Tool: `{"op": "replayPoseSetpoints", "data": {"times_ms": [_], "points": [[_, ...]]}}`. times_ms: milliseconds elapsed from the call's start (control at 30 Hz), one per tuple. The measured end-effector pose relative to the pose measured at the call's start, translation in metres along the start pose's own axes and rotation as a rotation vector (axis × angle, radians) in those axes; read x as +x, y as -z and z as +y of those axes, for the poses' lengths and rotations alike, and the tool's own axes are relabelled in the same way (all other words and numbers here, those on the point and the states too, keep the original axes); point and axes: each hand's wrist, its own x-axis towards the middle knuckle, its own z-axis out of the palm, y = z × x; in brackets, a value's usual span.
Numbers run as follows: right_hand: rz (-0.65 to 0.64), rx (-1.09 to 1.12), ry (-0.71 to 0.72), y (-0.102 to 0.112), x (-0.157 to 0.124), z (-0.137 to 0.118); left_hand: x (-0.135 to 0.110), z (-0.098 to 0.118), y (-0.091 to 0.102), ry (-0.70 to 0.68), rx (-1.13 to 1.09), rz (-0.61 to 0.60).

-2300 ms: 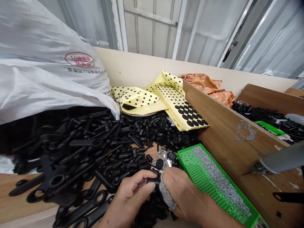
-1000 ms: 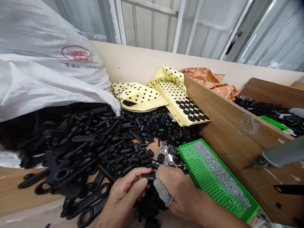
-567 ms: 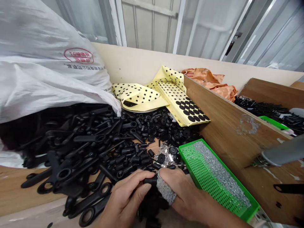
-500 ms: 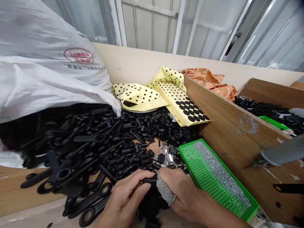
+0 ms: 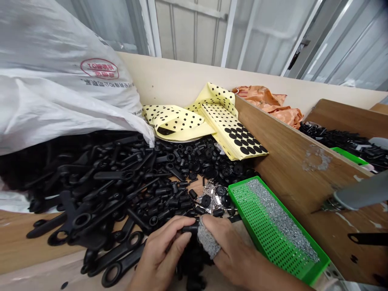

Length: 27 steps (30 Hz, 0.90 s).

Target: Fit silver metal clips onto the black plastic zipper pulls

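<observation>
At the bottom middle, my left hand (image 5: 165,252) is closed, thumb and index finger pinching a small black cylindrical plastic part (image 5: 190,228). My right hand (image 5: 233,250) is closed around the other end of this part, touching it from the right. A grey woolly wrap (image 5: 208,239) covers a finger of my right hand. The far end of the part is hidden by my fingers. More black parts (image 5: 194,279) lie in a dark, blurred heap below my hands. Just beyond them spreads a pile of short black cylinders (image 5: 163,192) and round caps.
Long black handles with ring ends (image 5: 112,273) cover the left side under a white sack (image 5: 69,97). A green basket (image 5: 263,242) holds many small silver pieces. Behind are yellow sticker sheets (image 5: 245,141). A wooden divider (image 5: 291,173) and a grey tool (image 5: 360,194) stand right.
Both hands keep hold of the black part. My right hand has tilted slightly, and its wrapped finger has shifted a little left. The surroundings look the same.
</observation>
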Motion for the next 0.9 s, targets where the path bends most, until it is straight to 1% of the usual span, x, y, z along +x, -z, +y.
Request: {"op": "replayPoseSetpoints", "data": {"times_ms": [67,200,300,400,500,633,733,800,900], "points": [[-0.023,-0.112,0.083,0.007,0.004,-0.005,0.001,0.002,0.001,0.067,-0.046,0.011],[-0.020,-0.219,0.225,0.011,0.012,-0.011,0.005,0.004,0.005,0.154,-0.152,-0.003],[-0.013,-0.283,0.256,0.008,0.013,-0.009,0.007,0.001,0.006,0.269,-0.219,0.012],[0.011,-0.346,0.283,0.006,0.012,-0.007,0.006,-0.004,0.004,0.363,-0.338,-0.004],[0.021,-0.309,0.278,0.006,0.011,-0.006,0.003,-0.004,0.001,0.418,-0.465,0.028],[-0.028,-0.178,0.159,0.009,0.010,-0.009,0.001,-0.002,-0.003,0.417,-0.541,0.052],[-0.033,-0.141,0.100,0.008,0.008,-0.013,0.000,-0.002,-0.004,0.389,-0.532,0.042],[-0.021,-0.164,0.124,0.006,0.008,-0.014,-0.001,-0.001,-0.005,0.365,-0.469,0.055],[0.033,-0.270,0.230,0.003,0.008,-0.010,-0.004,-0.001,-0.004,0.315,-0.310,0.103]]}}
